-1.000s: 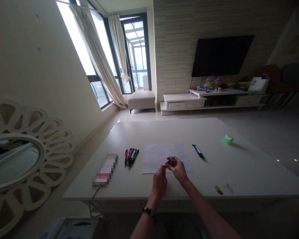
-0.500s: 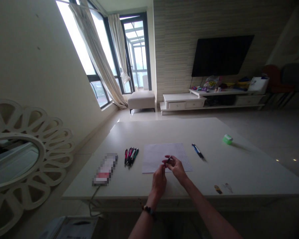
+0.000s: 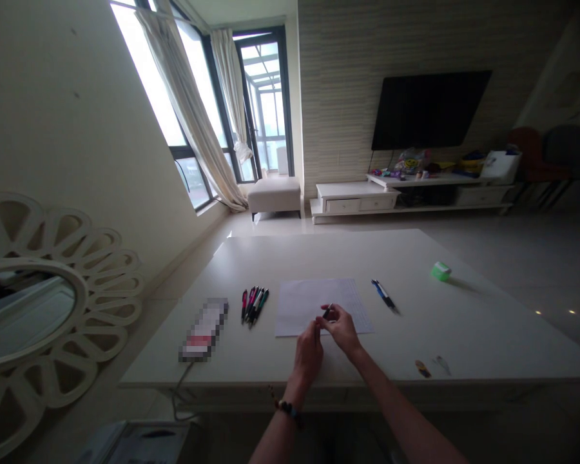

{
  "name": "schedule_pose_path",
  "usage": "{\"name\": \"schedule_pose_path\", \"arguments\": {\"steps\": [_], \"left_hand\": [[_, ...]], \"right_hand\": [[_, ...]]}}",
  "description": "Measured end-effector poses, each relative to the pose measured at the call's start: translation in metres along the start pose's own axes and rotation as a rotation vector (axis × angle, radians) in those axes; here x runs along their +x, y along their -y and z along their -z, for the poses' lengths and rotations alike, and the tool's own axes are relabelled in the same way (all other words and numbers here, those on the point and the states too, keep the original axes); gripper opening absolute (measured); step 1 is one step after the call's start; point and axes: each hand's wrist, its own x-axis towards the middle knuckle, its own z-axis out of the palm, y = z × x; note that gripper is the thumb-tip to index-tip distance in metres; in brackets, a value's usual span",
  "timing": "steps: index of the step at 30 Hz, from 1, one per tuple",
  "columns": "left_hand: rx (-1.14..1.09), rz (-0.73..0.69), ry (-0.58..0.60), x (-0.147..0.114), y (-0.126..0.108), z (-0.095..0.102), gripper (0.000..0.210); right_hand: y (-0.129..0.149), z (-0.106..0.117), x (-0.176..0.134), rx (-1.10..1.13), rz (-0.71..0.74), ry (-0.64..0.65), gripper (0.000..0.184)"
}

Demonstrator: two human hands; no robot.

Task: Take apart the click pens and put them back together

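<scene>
My left hand [image 3: 309,348] is closed, its fingertips meeting those of my right hand over the near edge of a white sheet of paper [image 3: 299,296]. Whatever my left fingers pinch is too small and covered to make out. Between the fingers of my right hand [image 3: 341,327] is a short dark piece with a pale end, which looks like part of a pen [image 3: 327,311]. Left of the paper lies a bunch of several pens [image 3: 254,305] in red, pink, white, black and green. To its right, blue and black pens [image 3: 383,296] lie side by side.
A phone [image 3: 203,328], blurred out, lies at the table's left with a cable [image 3: 181,380] running off the front edge. A green box [image 3: 441,271] stands at the right. Two small flat items, one a yellow-and-dark piece [image 3: 422,368], lie near the front edge of the white table [image 3: 488,335].
The fingers of my right hand have shifted slightly around the dark piece, whose pale end shows more clearly. Both hands stay together over the paper's near edge.
</scene>
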Motion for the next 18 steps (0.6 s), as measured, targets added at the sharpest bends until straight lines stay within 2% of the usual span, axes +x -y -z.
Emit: {"name": "schedule_pose_path", "arguments": {"steps": [2, 8, 13, 18], "left_hand": [[0.003, -0.011, -0.001, 0.0, -0.001, 0.001, 0.025], [0.01, -0.006, 0.01, 0.0, -0.001, 0.001, 0.025], [0.01, 0.0, 0.0, 0.001, -0.003, 0.002, 0.027], [0.064, 0.041, 0.003, 0.0, -0.01, 0.005, 0.031]], "right_hand": [[0.002, 0.0, -0.001, 0.037, -0.01, 0.003, 0.048], [0.011, 0.004, -0.002, 0.174, -0.042, 0.149, 0.048], [0.009, 0.004, -0.001, 0.162, -0.019, 0.111, 0.041], [0.011, 0.001, -0.002, 0.171, -0.005, 0.106, 0.05]]}}
